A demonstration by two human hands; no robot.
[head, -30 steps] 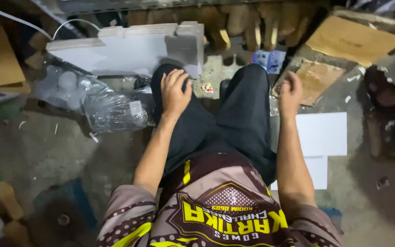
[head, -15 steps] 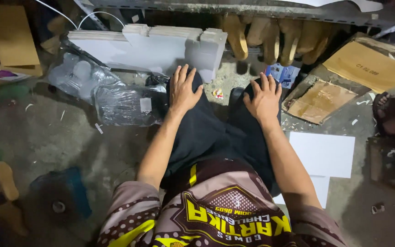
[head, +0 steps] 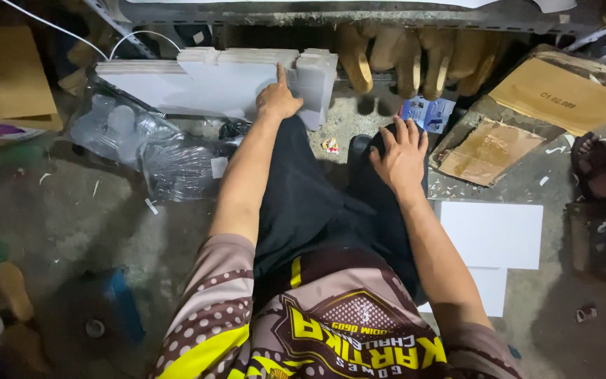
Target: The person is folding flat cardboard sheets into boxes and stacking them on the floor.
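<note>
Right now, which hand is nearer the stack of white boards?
Left. The left hand touches the stack of white boards, index finger pointing up on it. The right hand rests on the knee, apart from it.

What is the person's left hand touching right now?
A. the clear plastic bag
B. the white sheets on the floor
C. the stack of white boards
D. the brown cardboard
C: the left hand reaches forward with its pointing finger up against the stack of white boards, while the right hand rests on the person's own knee.
</note>
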